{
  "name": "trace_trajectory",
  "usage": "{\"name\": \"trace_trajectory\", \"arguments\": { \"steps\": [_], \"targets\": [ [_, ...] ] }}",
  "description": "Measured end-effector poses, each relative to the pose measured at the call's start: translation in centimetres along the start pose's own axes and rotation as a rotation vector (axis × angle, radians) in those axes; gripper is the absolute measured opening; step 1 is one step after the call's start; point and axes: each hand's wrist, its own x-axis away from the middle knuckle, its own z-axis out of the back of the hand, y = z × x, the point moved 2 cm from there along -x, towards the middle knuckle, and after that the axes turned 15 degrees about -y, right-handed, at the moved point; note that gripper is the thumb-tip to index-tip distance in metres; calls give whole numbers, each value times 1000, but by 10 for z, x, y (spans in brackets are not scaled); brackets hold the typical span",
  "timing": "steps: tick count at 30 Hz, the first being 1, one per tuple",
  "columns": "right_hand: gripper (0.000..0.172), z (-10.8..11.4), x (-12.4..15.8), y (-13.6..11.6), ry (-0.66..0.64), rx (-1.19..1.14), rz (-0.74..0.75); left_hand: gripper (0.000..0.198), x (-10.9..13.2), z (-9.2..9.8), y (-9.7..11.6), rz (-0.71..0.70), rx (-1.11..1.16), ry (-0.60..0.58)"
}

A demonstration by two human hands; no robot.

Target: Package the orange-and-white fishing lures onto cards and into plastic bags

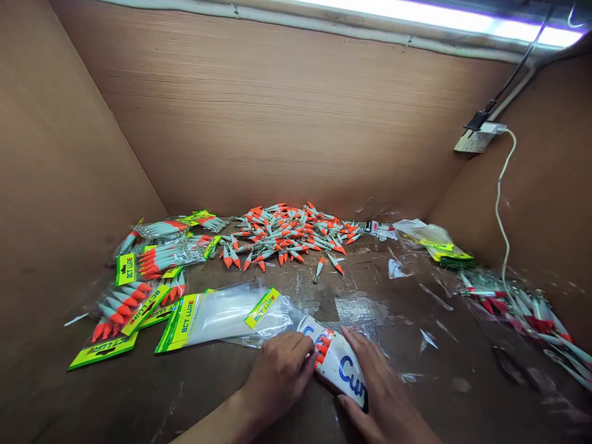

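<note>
A white piece with blue lettering [349, 373] lies slanted in front of me, and its exact kind I cannot make out. My right hand [386, 394] grips its right end, thumb below and fingers above. Across its middle sits a small row of orange-tipped fishing lures [324, 349]. Closed fingers of my left hand [282, 370] press against these lures, partly hiding them. Just beyond my left hand, clear plastic bags [222, 314] with yellow-green headers lie flat. A loose yellow-green label [263, 307] rests on top of them.
A pile of white-and-orange lures [291, 231] lies along the back wall. Packed lures [161, 256] are heaped at left. More packets [446, 246], pliers [513, 367] and bagged lures [531, 308] lie at right, where a white cable [499, 197] hangs. Plastic scraps dot the table.
</note>
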Motion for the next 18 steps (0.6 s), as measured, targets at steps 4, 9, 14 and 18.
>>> {"name": "trace_trajectory", "arguments": {
  "steps": [4,9,14,18],
  "targets": [
    [89,4,-8,-12,-25,42,-46,17,3,-1,2,-8,-42,74],
    [91,6,-9,-14,-52,64,-44,22,4,0,-4,123,1,157],
    [90,2,-8,-10,-38,53,-36,26,1,8,-11,254,114,193],
    [92,2,-10,-12,-33,32,-11,25,3,8,-8,191,110,146]
  ]
}}
